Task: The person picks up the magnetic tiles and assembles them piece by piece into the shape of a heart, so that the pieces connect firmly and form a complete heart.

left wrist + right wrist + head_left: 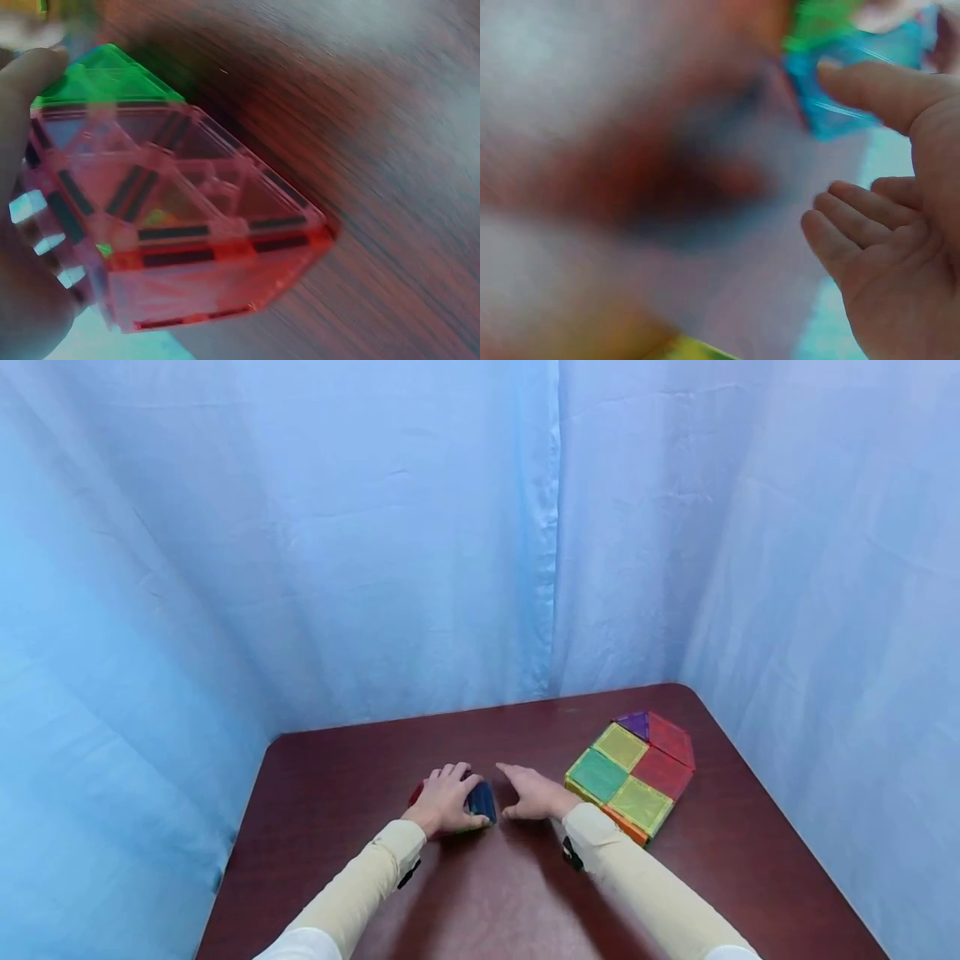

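My left hand (446, 802) spans a small block of see-through magnetic tiles (483, 802) near the middle of the table, gripping it between thumb and fingers. In the left wrist view its red tiles (210, 187) face the camera, with a green triangular tile (112, 79) under the thumb. Blue tile (832, 112) shows at its other end in the right wrist view. To the right of the block hovers my right hand (536, 793), thumb and fingers spread apart, holding nothing. A narrow gap lies between it and the block. The palm covers most of the block's top.
A larger magnetic-tile build (630, 772) with yellow, green, red, purple and orange tiles sits at the right, just beyond my right wrist. The dark red-brown table (337, 768) has blue curtains (412, 543) behind and at both sides.
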Motion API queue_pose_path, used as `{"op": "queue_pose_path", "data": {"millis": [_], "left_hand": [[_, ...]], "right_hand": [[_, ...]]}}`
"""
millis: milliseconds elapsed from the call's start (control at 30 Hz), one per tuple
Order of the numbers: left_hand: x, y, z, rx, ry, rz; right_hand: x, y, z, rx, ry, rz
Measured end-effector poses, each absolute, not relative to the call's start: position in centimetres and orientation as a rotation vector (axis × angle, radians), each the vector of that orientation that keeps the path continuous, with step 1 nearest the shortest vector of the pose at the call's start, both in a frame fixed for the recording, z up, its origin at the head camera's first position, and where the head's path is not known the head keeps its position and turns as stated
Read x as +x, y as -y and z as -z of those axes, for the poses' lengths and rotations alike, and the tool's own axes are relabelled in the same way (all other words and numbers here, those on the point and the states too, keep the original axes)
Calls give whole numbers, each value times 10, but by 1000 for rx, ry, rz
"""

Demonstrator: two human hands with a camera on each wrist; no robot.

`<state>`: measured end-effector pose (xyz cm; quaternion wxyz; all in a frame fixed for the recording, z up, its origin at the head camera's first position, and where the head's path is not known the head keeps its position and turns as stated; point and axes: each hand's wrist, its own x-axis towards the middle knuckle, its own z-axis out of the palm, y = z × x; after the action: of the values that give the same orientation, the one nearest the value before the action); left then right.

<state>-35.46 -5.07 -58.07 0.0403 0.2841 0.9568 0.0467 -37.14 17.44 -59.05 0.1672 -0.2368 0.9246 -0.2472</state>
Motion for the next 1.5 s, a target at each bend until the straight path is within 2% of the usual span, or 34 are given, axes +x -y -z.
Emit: {"op": "queue_pose_path", "data": {"millis": [167, 367, 567, 667, 767, 1000, 1233, 1500], "left_hand": [[-355, 60, 585, 889, -2922, 13], [-360, 62, 585, 916, -2935, 86], [-366, 64, 585, 895, -2941, 43], [-369, 66, 586, 873, -2944, -5], [-371, 66, 585, 861, -2947, -59], [-368, 64, 573, 829, -2935, -202], [-369, 70, 561, 664, -2900, -602], [-387, 74, 556, 445, -2704, -1116]], "right_hand": [[-389, -203, 542, -705, -2785, 755], [-422, -292, 507, -529, -3011, 779], [-423, -385, 523, -40, -3180, 636], [-414, -416, 541, 212, -3170, 650], [-404, -434, 560, 338, -3084, 771], [-392, -445, 601, 381, -2832, 1121], [-389, -430, 602, 350, -2709, 1248], [-394, -394, 608, 281, -2680, 1277]]}}
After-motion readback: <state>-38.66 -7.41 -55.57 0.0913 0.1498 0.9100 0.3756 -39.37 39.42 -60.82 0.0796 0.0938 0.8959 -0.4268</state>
